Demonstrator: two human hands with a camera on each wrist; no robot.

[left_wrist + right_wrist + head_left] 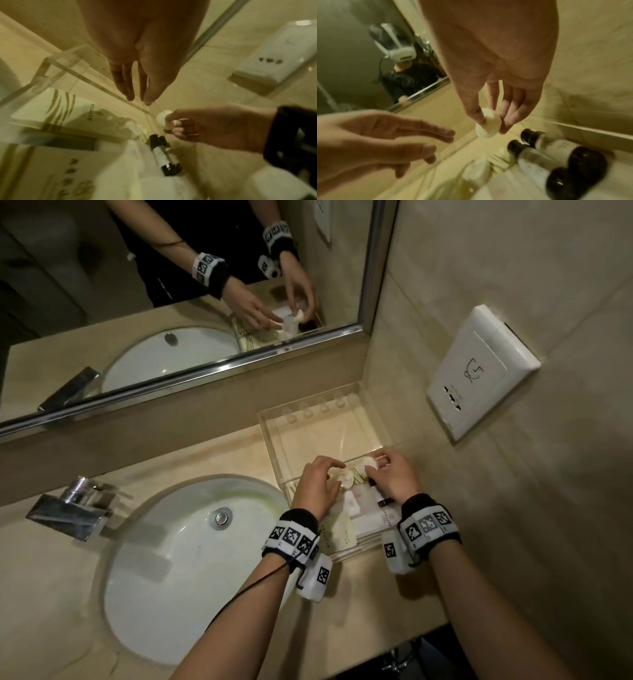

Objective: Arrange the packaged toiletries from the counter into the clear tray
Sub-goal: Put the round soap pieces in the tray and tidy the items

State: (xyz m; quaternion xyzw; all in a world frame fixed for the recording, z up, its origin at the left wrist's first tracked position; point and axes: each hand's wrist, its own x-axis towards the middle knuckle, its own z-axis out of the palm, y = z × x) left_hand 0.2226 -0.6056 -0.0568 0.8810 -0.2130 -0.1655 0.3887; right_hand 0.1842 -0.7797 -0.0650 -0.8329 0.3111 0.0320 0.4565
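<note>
The clear tray stands on the counter against the right wall; its far compartment holds nothing. The near compartment holds striped packets, white sachets, a round white packet and two dark bottles lying side by side. My right hand pinches a small round white soap between thumb and fingers, over the tray's divider. My left hand hovers just left of it with fingers loosely extended, holding nothing.
A white oval sink with a chrome faucet lies left of the tray. A mirror runs along the back wall. A white socket panel is on the right wall. The counter's front edge is near my forearms.
</note>
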